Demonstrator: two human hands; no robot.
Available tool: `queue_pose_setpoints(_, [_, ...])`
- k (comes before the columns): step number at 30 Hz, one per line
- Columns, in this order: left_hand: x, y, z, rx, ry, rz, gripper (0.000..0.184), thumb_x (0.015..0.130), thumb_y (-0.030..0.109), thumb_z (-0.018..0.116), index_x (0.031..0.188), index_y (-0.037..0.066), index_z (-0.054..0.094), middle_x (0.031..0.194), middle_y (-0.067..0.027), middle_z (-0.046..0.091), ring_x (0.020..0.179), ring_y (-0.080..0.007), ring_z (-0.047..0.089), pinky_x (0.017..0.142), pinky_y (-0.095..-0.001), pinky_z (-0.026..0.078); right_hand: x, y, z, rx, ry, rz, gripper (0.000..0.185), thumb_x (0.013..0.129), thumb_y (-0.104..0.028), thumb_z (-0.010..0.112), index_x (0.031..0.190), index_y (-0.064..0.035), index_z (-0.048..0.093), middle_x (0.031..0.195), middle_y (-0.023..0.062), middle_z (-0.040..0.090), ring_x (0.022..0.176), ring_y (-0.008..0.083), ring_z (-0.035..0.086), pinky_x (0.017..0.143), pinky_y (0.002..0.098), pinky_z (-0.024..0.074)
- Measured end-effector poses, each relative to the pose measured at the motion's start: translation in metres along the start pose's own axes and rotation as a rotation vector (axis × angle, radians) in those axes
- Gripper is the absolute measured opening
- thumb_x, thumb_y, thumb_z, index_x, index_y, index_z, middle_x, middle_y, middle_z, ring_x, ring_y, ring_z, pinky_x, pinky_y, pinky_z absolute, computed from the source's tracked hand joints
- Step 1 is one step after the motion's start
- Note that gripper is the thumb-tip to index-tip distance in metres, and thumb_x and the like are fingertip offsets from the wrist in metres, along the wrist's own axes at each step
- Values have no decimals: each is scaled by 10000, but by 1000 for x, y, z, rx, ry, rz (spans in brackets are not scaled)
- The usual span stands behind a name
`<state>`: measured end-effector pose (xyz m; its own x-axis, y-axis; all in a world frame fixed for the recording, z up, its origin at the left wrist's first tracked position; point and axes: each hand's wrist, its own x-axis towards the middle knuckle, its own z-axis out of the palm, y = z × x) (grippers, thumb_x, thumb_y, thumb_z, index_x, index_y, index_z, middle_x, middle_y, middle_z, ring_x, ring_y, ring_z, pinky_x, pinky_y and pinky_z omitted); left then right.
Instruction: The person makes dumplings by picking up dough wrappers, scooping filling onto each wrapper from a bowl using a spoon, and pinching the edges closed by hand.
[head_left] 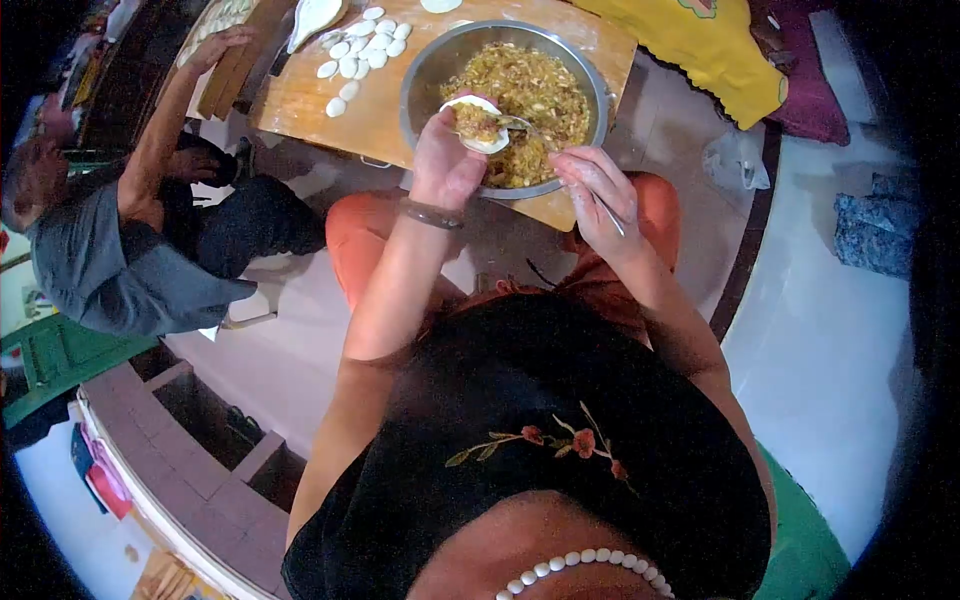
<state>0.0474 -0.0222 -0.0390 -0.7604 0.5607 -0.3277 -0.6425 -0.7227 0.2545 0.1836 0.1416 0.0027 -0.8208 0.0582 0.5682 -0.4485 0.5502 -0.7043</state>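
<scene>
My left hand (pixel 445 165) cups a round white dumpling wrapper (pixel 486 145) in its palm and fingers, tilted over the near side of a metal bowl. A heap of chopped filling (pixel 474 124) lies on the wrapper. My right hand (pixel 603 197) pinches the handle of a metal spoon (pixel 520 124), whose tip touches the filling on the wrapper; the handle's end sticks out below my fingers. Beneath both hands, the wide metal bowl (pixel 408 105) holds a large amount of yellowish-brown chopped filling (pixel 545 85).
Several flat dough rounds (pixel 378 42) lie on the floured wooden table (pixel 285 110). At left sits another person (pixel 130 270), one hand (pixel 218 43) reaching to a wooden tray (pixel 235 75). A yellow cloth (pixel 690 55) is at the upper right, above a clear plastic bag (pixel 735 160).
</scene>
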Motion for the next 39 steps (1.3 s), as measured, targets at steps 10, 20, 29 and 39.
queue_pose_setpoints(10, [16,16,14,22,74,113,274,929,175,352,1114,54,514,1080,-143,592,1012,-275,569,916,-396,453,8,12,-29,-205,-269,-157,211,828,-26,565,1037,-17,591,987,134,567,887,300,612,722,368,513])
queue_pose_setpoints(20, [-2,14,21,-211,-59,133,340,902,135,362,1140,-38,532,1203,-228,535,1169,-360,484,1034,-482,366,17,-8,-32,61,77,-1,150,909,-11,479,985,31,602,924,120,592,800,189,614,711,281,503])
queue_pose_setpoints(29, [-62,-2,41,-44,-47,52,313,928,116,367,1183,16,517,1255,-189,520,1185,-318,485,1037,-507,355,-8,-53,-34,539,284,170,257,981,-122,410,1067,73,554,939,132,603,800,161,610,727,262,497])
queue_pose_setpoints(39, [-106,2,32,22,-172,-24,356,933,151,377,1241,7,483,1263,-175,515,1191,-319,482,1055,-467,343,-17,-77,-8,473,51,148,247,979,-116,414,1041,78,555,911,116,604,774,133,599,699,236,491])
